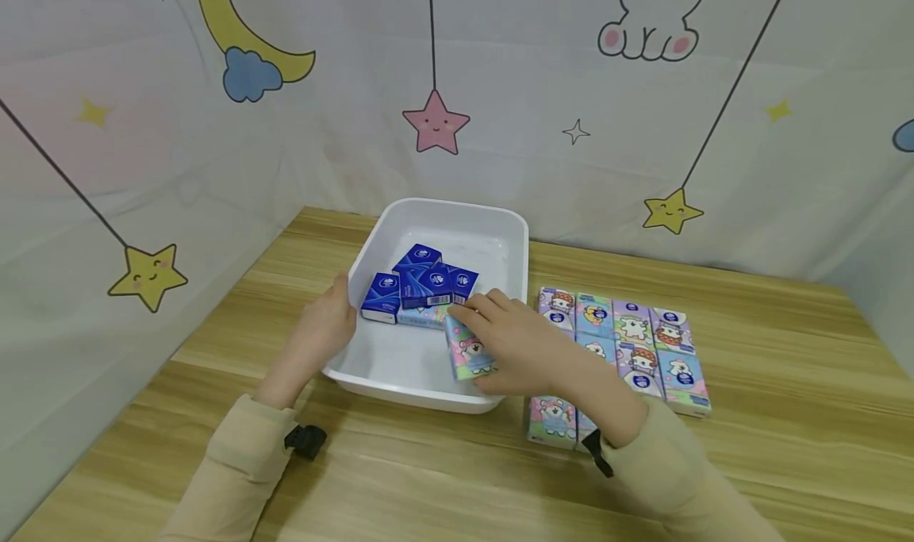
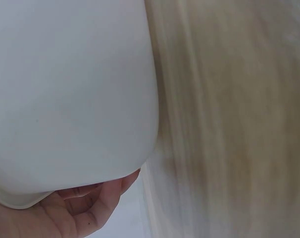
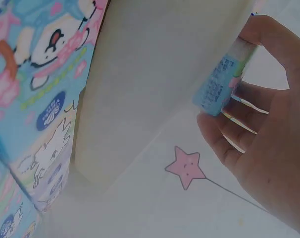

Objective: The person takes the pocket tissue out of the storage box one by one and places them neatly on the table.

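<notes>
- Bin (image 1: 410, 359), white and rectangular, is standing on the wooden surface (image 1: 428, 470), its longer sides running near to far.
- Four blue packs (image 1: 421, 284) are lying inside, near its middle; some are overlapping, and their long axes are pointing in differing directions.
- Light-blue cartoon pack (image 1: 420, 317) is lying partly beneath them, its long axis running left to right.
- Held pack (image 1: 467, 357), cartoon-printed, is sitting in the right hand (image 1: 524, 344) over the bin's near right part; contact with the bin floor cannot be told.
- Its printed face is turning upward, its long axis running roughly near to far; the hand is covering its right part.
- Right fingers are clamping on the held pack, thumb at the near end, fingertips at the far end.
- Left hand (image 1: 321, 324) is gripping the bin's left rim, fingers bending against the outer wall.
- Cartoon packs (image 1: 634, 324) are lying in adjoining rows right of the bin, partly hidden by the right forearm.
</notes>
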Action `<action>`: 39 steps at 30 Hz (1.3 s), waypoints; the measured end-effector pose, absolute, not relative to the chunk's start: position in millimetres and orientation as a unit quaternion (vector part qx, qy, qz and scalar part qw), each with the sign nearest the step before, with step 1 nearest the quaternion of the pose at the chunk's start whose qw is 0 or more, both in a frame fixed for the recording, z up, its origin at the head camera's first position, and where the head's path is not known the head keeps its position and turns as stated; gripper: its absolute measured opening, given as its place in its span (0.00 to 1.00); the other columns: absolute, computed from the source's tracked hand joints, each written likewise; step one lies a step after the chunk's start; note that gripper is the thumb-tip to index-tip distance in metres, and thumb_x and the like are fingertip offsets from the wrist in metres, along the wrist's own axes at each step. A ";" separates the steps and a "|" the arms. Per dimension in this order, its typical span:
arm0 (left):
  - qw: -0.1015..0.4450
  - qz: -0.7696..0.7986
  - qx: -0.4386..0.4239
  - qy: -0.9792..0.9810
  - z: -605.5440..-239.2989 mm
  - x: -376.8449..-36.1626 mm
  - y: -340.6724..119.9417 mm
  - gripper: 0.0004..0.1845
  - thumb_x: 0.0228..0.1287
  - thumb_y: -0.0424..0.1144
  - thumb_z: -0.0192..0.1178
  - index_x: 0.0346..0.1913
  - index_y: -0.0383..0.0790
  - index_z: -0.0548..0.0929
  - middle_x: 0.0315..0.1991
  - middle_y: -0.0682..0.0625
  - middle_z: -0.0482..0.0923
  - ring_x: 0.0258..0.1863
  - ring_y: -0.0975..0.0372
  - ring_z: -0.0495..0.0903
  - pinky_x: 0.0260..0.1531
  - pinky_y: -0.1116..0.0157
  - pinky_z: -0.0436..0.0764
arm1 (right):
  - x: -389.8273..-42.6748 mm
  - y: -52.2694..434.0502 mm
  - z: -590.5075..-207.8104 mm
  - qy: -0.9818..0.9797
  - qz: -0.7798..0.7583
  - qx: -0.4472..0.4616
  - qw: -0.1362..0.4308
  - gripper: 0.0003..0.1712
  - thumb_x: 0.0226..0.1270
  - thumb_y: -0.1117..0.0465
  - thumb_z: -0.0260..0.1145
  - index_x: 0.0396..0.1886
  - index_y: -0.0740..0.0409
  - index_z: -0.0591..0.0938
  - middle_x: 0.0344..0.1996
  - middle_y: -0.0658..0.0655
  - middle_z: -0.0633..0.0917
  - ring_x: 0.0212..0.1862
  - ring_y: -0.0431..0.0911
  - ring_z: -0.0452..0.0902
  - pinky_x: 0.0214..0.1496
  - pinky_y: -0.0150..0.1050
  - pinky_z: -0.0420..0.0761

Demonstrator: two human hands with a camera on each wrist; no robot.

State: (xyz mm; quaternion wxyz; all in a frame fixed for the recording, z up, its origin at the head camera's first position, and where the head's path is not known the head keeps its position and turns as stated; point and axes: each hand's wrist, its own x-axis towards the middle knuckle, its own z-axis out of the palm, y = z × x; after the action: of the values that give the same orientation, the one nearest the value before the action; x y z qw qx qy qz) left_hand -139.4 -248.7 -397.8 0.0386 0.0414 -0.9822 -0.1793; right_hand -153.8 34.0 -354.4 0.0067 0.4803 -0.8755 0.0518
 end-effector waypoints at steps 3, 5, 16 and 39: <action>0.038 -0.178 0.042 -0.982 -398.6 -139.8 -248.9 0.30 0.69 0.29 0.42 0.69 0.17 0.51 0.58 0.22 0.69 0.48 0.33 0.79 0.40 0.45 0.85 | -150.2 43.8 -352.7 -0.882 0.067 0.467 0.015 0.51 0.51 0.44 0.73 0.72 0.54 0.63 0.63 0.53 0.72 0.64 0.48 0.66 0.70 0.46 0.71; 0.039 -0.176 0.041 -0.983 -398.8 -139.9 -248.6 0.30 0.69 0.29 0.42 0.69 0.17 0.51 0.58 0.22 0.69 0.48 0.34 0.79 0.40 0.45 0.85 | -147.5 50.1 -351.5 -0.884 0.072 0.460 0.026 0.51 0.50 0.44 0.73 0.72 0.54 0.64 0.63 0.53 0.73 0.63 0.48 0.66 0.70 0.46 0.71; 0.054 -0.177 0.035 -0.982 -398.6 -139.8 -248.4 0.29 0.68 0.29 0.42 0.67 0.17 0.53 0.56 0.21 0.71 0.47 0.31 0.78 0.41 0.40 0.83 | -138.0 81.8 -350.2 -0.878 0.101 0.459 0.089 0.52 0.47 0.43 0.75 0.70 0.56 0.66 0.59 0.53 0.74 0.60 0.47 0.69 0.67 0.47 0.74; 0.053 -0.180 0.029 -0.982 -399.0 -140.1 -249.8 0.28 0.69 0.29 0.42 0.68 0.18 0.53 0.59 0.22 0.69 0.48 0.32 0.78 0.40 0.41 0.84 | -127.4 144.6 -369.2 -0.914 0.100 0.386 0.071 0.51 0.47 0.39 0.74 0.68 0.57 0.67 0.56 0.53 0.75 0.58 0.49 0.71 0.62 0.49 0.77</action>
State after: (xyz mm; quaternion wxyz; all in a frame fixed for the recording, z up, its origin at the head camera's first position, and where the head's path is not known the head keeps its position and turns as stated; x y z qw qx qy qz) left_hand -140.1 -249.8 -399.0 0.0535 0.0285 -0.9818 -0.1799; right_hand -127.4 144.6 -369.2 0.0711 0.3862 -0.9142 0.0995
